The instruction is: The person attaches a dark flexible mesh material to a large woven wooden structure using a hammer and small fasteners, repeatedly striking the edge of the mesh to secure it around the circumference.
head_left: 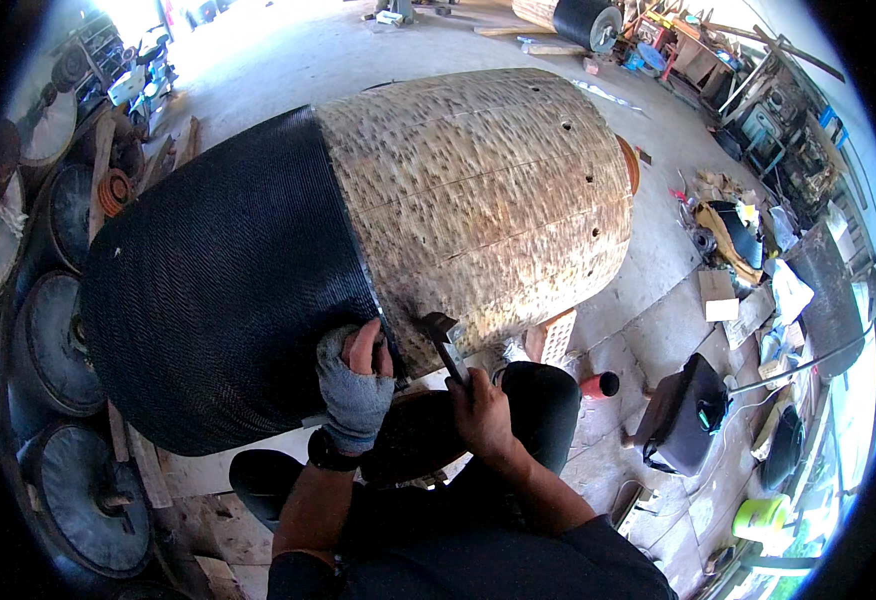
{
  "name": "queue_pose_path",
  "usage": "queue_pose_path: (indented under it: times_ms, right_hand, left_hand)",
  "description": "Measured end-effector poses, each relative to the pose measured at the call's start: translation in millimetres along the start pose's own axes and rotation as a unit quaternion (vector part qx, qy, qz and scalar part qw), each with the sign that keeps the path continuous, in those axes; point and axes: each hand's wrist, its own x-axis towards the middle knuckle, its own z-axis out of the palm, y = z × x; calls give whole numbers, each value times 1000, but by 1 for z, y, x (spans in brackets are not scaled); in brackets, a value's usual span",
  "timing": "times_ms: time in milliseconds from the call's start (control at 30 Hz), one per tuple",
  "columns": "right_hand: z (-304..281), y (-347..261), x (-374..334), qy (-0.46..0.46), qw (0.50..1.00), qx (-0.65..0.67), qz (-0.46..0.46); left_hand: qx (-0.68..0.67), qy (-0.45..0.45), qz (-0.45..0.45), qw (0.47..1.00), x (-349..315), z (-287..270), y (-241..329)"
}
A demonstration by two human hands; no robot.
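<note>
A large wooden roller (478, 170) lies on its side in front of me, its right half bare, pitted and scarred. Black ridged covering (218, 270) in tight rows wraps the left half. My left hand (355, 385), in a grey fingerless glove, rests against the edge of the covering at the near side. Its fingers are curled in, and what they pinch is hidden. A hammer (448, 350) is gripped by the handle in my right hand (482, 412). Its head is raised just right of the left hand, near the bare wood.
Several round-ended rollers (88, 500) line the left side, with wooden planks (148, 465) beside them. To the right stand a dark padded stool (683, 415), a red cup-like container (599, 386) and a yellow-green bucket (761, 517). Cardboard and scraps (718, 295) litter the floor behind them.
</note>
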Motion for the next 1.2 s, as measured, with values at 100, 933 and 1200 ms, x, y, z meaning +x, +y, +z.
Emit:
queue_pose_path:
  times_ms: [100,933,1200]
  right_hand:
    - [0,4,-3,-13,1000,-10,-16]
    - [-14,-25,1,-52,998,16,-5]
    - [-28,-50,3,-48,998,49,18]
  left_hand:
    - [14,-4,3,1000,6,-4,5]
    - [23,25,-94,995,15,15,24]
    - [29,20,-142,989,14,5,33]
